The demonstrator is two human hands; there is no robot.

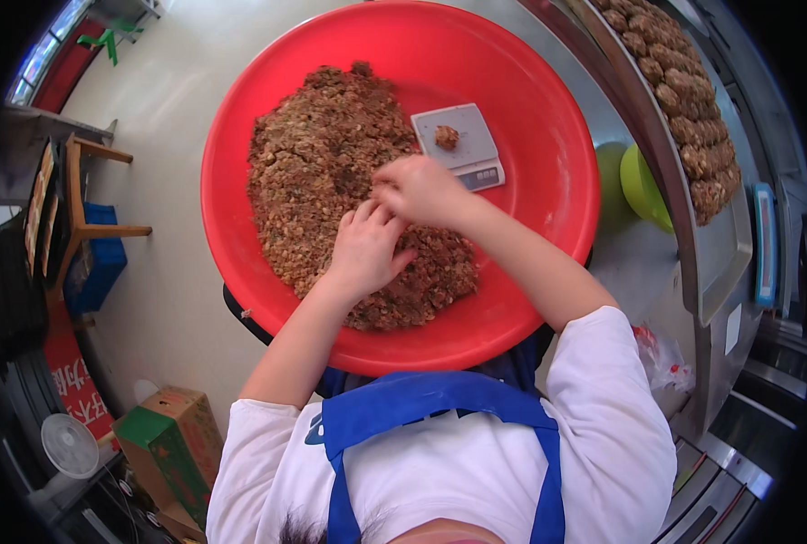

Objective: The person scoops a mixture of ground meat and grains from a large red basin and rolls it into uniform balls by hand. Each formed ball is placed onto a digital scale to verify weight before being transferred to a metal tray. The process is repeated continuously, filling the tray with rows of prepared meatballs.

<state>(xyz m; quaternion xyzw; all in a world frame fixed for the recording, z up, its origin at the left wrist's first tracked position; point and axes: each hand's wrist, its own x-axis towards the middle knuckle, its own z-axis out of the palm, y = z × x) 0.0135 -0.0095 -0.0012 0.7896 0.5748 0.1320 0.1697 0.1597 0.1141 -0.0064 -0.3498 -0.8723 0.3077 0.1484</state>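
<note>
A large mound of brown, crumbly filling mixture point(308, 156) fills the left and near side of a wide red plastic basin point(532, 224). Over its middle, my left hand point(369, 251) is palm down, thumb apart, fingertips close to the fingers of the other hand. My right hand point(420, 190) has its fingers bent downward at the mound; whatever lies under the fingers of both hands is hidden. Just beyond the right wrist, a small digital kitchen scale point(471, 139) sits inside the basin. One lump of mixture point(447, 137) rests on its platform.
On the right, a metal tray point(723, 265) carries rows of shaped mixture balls point(695, 115). Below its edge is a lime-green bowl point(644, 187). To the left are a wooden stool point(73, 204), a blue crate point(101, 258) and a cardboard box point(179, 435).
</note>
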